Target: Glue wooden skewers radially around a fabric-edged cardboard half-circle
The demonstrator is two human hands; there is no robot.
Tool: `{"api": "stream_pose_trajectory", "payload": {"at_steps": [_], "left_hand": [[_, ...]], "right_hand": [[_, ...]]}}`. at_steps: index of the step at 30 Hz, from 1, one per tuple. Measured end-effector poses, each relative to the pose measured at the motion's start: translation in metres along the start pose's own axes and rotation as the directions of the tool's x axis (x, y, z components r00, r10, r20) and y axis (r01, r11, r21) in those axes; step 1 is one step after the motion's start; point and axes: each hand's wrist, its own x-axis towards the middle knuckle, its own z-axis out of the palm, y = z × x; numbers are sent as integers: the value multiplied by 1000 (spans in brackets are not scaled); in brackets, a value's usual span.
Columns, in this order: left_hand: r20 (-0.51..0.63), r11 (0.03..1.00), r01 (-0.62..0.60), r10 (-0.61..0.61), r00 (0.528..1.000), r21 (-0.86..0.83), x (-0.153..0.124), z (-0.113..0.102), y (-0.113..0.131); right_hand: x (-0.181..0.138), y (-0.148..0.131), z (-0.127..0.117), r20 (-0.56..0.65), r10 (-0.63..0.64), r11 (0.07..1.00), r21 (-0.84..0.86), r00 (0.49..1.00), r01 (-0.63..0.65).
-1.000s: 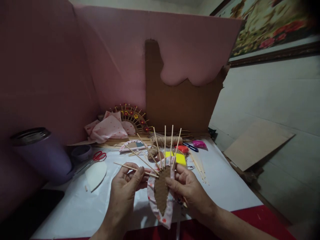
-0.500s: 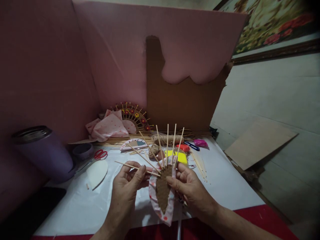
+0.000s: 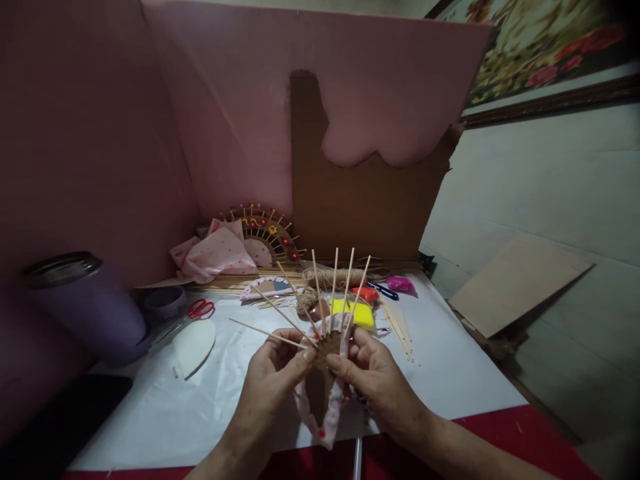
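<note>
Between my hands, a cardboard piece (image 3: 320, 387) edged with pink dotted fabric is held upright, its pointed end down. Several thin wooden sticks (image 3: 336, 290) fan out from its upper edge. My left hand (image 3: 280, 373) is closed on the piece's left side, thumb pressed near the base of the leftmost stick (image 3: 260, 331). My right hand (image 3: 377, 373) pinches the opposite side, with its thumb on the cardboard face and the fingers behind. Parts of the fabric edge are hidden by my hands.
A purple tumbler (image 3: 87, 303), tape roll (image 3: 165, 303), red scissors (image 3: 201, 308) and white cutout (image 3: 197, 347) lie left. Behind are twine (image 3: 335, 278), a yellow packet (image 3: 354, 313), a blue cutter (image 3: 383, 291), loose sticks (image 3: 397, 327) and a decorated fan (image 3: 273, 230).
My left hand has moved right, from the leftmost stick onto the cardboard piece, its thumb now at the stick's base. The piece has shifted slightly left and tilted.
</note>
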Motion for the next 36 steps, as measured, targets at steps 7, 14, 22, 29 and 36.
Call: {"api": "stream_pose_trajectory", "payload": {"at_steps": [7,14,22,29,36], "left_hand": [[-50,999,38,-38,998,4,-2,0,2],[-62,997,31,-27,998,69,-3,1,6],[-58,994,19,-13,998,110,-3,0,4],[-23,991,-3,6,1000,132,-3,-3,1],[-29,995,1,2,1000,95,-2,-2,-2]], "right_hand": [[-2,4,0,1,17,999,-44,1000,-17],[-3,5,0,29,23,1000,-2,999,-22],[-4,5,3,25,57,998,10,998,-57],[-3,6,3,37,50,999,17,998,-51],[-3,6,3,12,75,997,-24,997,-75]]}}
